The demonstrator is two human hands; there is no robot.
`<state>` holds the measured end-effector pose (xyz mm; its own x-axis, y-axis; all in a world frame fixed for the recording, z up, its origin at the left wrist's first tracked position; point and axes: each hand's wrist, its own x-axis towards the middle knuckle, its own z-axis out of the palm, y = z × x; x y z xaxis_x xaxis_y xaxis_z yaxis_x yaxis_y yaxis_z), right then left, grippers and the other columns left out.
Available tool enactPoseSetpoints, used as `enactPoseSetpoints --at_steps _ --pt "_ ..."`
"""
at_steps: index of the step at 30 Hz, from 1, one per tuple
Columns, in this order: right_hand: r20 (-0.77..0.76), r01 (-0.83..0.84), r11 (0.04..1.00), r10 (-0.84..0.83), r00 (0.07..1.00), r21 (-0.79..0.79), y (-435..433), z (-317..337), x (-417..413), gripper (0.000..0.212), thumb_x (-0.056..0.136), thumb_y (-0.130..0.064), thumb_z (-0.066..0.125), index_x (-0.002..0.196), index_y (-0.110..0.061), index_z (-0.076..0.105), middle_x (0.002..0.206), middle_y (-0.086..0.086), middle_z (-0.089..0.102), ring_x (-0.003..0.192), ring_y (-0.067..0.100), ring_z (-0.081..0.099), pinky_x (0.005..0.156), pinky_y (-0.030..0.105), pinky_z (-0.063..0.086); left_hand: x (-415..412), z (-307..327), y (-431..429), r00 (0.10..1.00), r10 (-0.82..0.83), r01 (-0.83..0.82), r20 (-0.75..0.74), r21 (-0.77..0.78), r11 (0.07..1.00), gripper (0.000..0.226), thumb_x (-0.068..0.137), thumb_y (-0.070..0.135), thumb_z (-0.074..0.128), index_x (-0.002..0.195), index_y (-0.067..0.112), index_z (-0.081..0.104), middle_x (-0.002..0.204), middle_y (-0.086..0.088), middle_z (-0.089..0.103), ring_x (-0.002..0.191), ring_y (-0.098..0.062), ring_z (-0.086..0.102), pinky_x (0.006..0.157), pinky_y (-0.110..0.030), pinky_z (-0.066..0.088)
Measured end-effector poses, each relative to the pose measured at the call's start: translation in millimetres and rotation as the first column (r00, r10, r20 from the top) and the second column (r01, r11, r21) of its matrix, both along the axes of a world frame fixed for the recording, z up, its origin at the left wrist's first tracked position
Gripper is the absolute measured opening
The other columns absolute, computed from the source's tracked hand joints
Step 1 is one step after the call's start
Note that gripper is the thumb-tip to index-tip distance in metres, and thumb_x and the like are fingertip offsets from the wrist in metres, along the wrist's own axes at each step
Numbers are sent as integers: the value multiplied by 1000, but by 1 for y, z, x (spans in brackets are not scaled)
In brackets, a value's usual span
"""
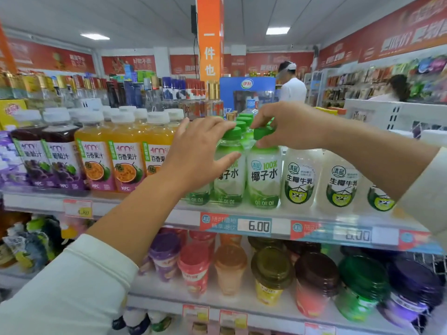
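Observation:
Green-capped coconut water bottles stand in rows on the upper shelf [183,217]. My left hand [200,151] reaches in from the lower left, fingers on the cap and thumb on the side of one front bottle [228,175]. My right hand [285,125] comes from the right and pinches the green cap of the neighbouring front bottle [264,176]. More green caps show behind them.
Passion fruit juice bottles [125,155] and grape juice bottles [48,158] stand to the left, white coconut milk bottles [301,176] to the right. Cup drinks [231,269] fill the shelf below. Two people [291,84] stand in the far aisle.

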<state>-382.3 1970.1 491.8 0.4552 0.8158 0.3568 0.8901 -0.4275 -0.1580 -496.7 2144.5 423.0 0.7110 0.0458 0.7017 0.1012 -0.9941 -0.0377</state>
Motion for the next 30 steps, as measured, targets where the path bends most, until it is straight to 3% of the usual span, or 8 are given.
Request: enactPoseSetpoints --at_steps 5,8,14,17,19,22,26,30 --pt "31 11 1000 -12 999 23 -2 30 13 23 93 -36 62 111 -24 70 104 -11 66 94 8 60 90 24 44 3 9 1 999 -30 29 -39 -27 999 56 96 60 41 143 30 45 146 8 48 136 -12 41 117 -48 21" --pt "7 29 993 -29 1000 -112 1 35 31 25 94 -26 61 119 -27 67 118 -9 65 107 12 60 104 32 43 6 10 4 997 -37 35 -71 -24 999 54 98 58 39 145 32 42 150 11 45 139 -9 39 118 -46 20" --pt "-143 10 979 -40 989 -204 14 32 54 38 91 -5 60 118 -32 63 127 -2 62 112 21 61 99 35 50 6 10 5 997 -46 43 -56 -46 998 50 98 54 45 143 34 46 147 12 48 137 -7 42 115 -42 22" --pt "-189 -9 967 -40 981 -253 20 24 59 54 87 9 53 111 -39 61 145 0 45 122 26 55 99 42 51 6 14 3 998 -54 51 -42 -72 996 47 97 51 50 140 34 50 144 12 52 134 -7 45 113 -41 26" --pt "-229 -29 979 -18 973 -203 21 19 65 56 86 12 51 109 -37 65 149 1 41 123 28 54 98 45 51 6 16 3 998 -54 50 -43 -85 995 46 97 50 51 139 34 51 143 12 53 133 -7 46 113 -40 28" --pt "-176 13 991 -37 984 -136 19 17 69 43 89 -3 62 121 -32 61 136 3 53 118 25 56 102 41 47 5 17 2 997 -65 59 -50 -101 993 44 96 47 54 139 35 52 142 12 53 132 -8 47 113 -41 32" --pt "-250 26 977 28 968 210 8 33 59 40 84 -18 74 118 -26 54 129 2 53 109 22 57 91 33 49 3 20 -1 996 -73 66 -51 -129 989 42 97 45 54 138 33 54 141 10 55 132 -10 49 112 -43 35" --pt "-35 -90 843 128 991 531 -5 58 27 31 88 -14 69 108 -22 47 113 -4 58 95 8 61 80 26 57 -1 23 -10 995 -48 34 -89 -151 988 52 98 52 46 146 33 42 151 8 44 141 -10 36 119 -43 26"
